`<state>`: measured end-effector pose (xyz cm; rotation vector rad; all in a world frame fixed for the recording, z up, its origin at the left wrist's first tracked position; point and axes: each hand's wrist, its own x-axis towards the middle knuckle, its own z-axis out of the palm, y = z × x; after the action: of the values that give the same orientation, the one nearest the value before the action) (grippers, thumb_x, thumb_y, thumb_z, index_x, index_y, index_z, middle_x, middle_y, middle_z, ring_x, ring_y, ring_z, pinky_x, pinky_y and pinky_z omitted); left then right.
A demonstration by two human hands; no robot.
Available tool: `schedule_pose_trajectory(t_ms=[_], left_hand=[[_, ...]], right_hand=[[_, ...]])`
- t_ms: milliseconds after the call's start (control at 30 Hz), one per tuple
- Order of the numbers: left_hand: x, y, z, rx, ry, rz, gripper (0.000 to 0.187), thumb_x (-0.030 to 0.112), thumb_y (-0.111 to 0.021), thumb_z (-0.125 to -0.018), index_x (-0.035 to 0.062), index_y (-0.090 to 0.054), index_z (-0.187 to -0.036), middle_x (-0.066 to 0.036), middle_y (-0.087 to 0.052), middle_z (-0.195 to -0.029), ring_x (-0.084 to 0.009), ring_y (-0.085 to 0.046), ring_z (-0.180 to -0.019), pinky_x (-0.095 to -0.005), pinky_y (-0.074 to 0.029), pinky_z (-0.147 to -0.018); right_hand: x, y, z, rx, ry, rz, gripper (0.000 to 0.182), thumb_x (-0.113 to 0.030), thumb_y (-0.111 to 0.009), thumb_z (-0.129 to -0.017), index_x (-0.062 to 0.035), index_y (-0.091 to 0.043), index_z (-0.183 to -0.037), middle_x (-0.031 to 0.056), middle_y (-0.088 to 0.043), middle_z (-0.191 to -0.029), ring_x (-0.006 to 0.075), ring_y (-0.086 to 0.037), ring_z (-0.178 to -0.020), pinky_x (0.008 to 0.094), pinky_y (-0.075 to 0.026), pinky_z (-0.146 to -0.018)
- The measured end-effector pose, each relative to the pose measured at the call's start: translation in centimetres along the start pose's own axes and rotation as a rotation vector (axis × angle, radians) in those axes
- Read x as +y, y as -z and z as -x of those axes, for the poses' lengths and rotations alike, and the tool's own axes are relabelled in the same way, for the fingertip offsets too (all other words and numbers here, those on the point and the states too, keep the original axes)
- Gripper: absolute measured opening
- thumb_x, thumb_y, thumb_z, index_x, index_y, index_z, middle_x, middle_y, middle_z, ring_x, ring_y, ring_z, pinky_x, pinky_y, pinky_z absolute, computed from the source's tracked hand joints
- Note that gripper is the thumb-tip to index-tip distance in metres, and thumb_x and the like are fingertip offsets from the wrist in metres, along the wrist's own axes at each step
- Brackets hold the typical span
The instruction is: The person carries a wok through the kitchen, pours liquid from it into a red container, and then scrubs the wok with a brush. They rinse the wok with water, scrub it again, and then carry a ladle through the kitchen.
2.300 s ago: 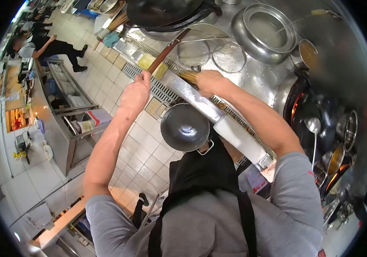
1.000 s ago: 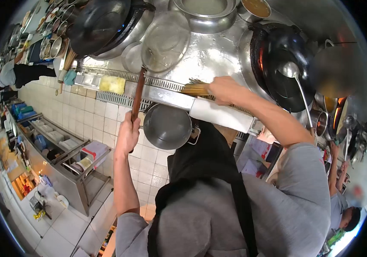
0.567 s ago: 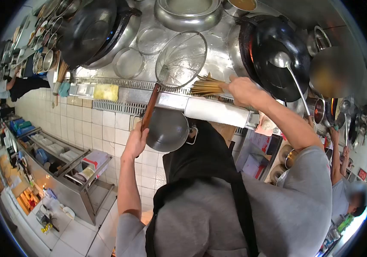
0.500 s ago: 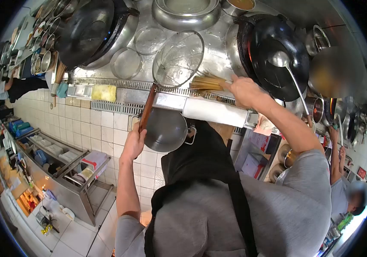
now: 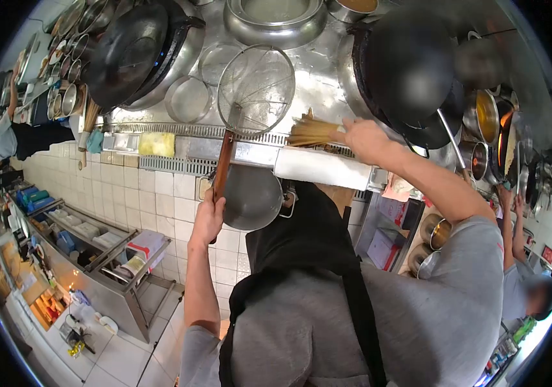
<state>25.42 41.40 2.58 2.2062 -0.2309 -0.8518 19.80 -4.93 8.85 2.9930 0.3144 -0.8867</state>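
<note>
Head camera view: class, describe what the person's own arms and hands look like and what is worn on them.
Both arms are bare from the upper arm down, under short grey T-shirt sleeves. The left hand and right hand wear no gloves; no rings, watch or bands can be made out. Black apron straps cross the grey shirt.

- The wok [image 5: 411, 64] at upper right is blurred, so its contents cannot be told.
- The brush [image 5: 315, 131] handle is hidden inside the right hand [image 5: 365, 138].
- The left hand [image 5: 208, 216] covers the lower end of the strainer [image 5: 255, 80] handle.
- The pot [image 5: 250, 197] hanging below the surface [image 5: 318, 84] is partly hidden by the person's black apron.
- The basin [image 5: 276, 19] is cut off by the top edge.
- The small bowls [image 5: 66, 61] at far left are too small to tell apart.
</note>
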Motion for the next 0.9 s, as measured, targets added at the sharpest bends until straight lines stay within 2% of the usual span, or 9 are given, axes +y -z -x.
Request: schedule_pose_trajectory(t_ms=[133,233,333,533,633,667,767,833,900], left_hand=[[0.9,-0.6,0.3,0.058,-0.049,-0.070,0.023,0.013,-0.055,-0.107,-0.0023,-0.051,-0.124,-0.015,-0.063,-0.072,-0.0248,-0.060,-0.058,-0.0396,-0.047,-0.053],[1.0,-1.1,0.2,0.072,-0.076,-0.075,0.025,0.013,-0.056,-0.106,-0.0030,-0.051,-0.124,-0.019,-0.065,-0.074,-0.0307,-0.063,-0.062,-0.0430,-0.048,-0.058],[1.6,-1.5,0.6,0.090,-0.061,-0.036,0.023,0.013,-0.056,-0.106,-0.0028,-0.052,-0.123,-0.019,-0.065,-0.073,-0.0311,-0.063,-0.064,-0.0428,-0.049,-0.059],[2.3,-2.0,1.2,0.036,0.082,0.001,0.021,0.013,-0.056,-0.106,-0.0014,-0.051,-0.120,-0.013,-0.064,-0.072,-0.0229,-0.061,-0.059,-0.0381,-0.047,-0.052],[2.3,-2.4,1.5,0.026,0.099,0.064,0.023,0.011,-0.054,-0.106,-0.0030,-0.050,-0.124,-0.017,-0.065,-0.074,-0.0289,-0.065,-0.062,-0.0407,-0.049,-0.056],[2.3,-2.4,1.5,0.034,0.099,0.060,0.024,0.011,-0.054,-0.106,-0.0034,-0.050,-0.125,-0.016,-0.065,-0.074,-0.0281,-0.065,-0.062,-0.0403,-0.049,-0.056],[2.3,-2.8,1.6,0.044,0.108,0.064,0.026,0.011,-0.054,-0.107,-0.0045,-0.050,-0.127,-0.016,-0.066,-0.075,-0.0267,-0.065,-0.062,-0.0396,-0.050,-0.056],[1.5,-3.1,1.5,0.036,0.128,0.087,0.029,0.011,-0.054,-0.107,-0.0055,-0.049,-0.130,-0.016,-0.066,-0.076,-0.0268,-0.065,-0.063,-0.0395,-0.050,-0.056],[1.2,-3.5,1.7,0.088,0.069,0.052,0.025,0.011,-0.055,-0.106,-0.0025,-0.050,-0.126,-0.010,-0.062,-0.072,-0.0193,-0.059,-0.059,-0.0353,-0.046,-0.052]], right_hand=[[-0.6,0.7,-0.3,0.158,0.055,-0.032,0.046,-0.004,-0.067,-0.082,-0.0139,-0.069,-0.128,0.0181,-0.063,-0.109,0.0352,-0.069,-0.100,0.0442,-0.058,-0.081],[-0.9,-0.9,-2.0,-0.026,0.040,-0.017,0.064,-0.003,-0.069,-0.078,-0.0206,-0.062,-0.138,0.0160,-0.062,-0.115,0.0342,-0.067,-0.102,0.0445,-0.058,-0.081],[0.3,-0.3,-2.0,0.070,-0.045,0.037,0.064,-0.003,-0.068,-0.079,-0.0205,-0.061,-0.140,0.0170,-0.062,-0.118,0.0356,-0.067,-0.104,0.0461,-0.058,-0.084],[0.7,-0.5,-1.3,-0.038,0.061,-0.029,0.069,-0.001,-0.069,-0.078,-0.0216,-0.060,-0.143,0.0175,-0.061,-0.121,0.0370,-0.067,-0.108,0.0470,-0.057,-0.088],[0.4,1.4,-0.4,0.006,0.013,0.008,0.068,-0.001,-0.070,-0.077,-0.0210,-0.061,-0.141,0.0173,-0.061,-0.117,0.0361,-0.067,-0.107,0.0466,-0.058,-0.085],[0.1,2.0,-0.2,0.007,0.003,0.014,0.067,-0.001,-0.070,-0.077,-0.0206,-0.061,-0.141,0.0176,-0.061,-0.116,0.0360,-0.067,-0.107,0.0465,-0.058,-0.084],[-1.4,-0.5,-1.8,-0.029,0.079,-0.005,0.051,-0.003,-0.069,-0.080,-0.0135,-0.066,-0.130,0.0201,-0.062,-0.119,0.0366,-0.070,-0.103,0.0450,-0.059,-0.085],[0.0,0.4,-2.3,0.021,0.024,-0.009,0.052,-0.002,-0.069,-0.080,-0.0140,-0.066,-0.130,0.0208,-0.062,-0.119,0.0369,-0.070,-0.102,0.0451,-0.059,-0.084],[1.5,1.0,-2.1,0.046,-0.006,0.041,0.051,0.000,-0.065,-0.082,-0.0127,-0.066,-0.132,0.0210,-0.063,-0.119,0.0370,-0.069,-0.105,0.0448,-0.059,-0.087]])
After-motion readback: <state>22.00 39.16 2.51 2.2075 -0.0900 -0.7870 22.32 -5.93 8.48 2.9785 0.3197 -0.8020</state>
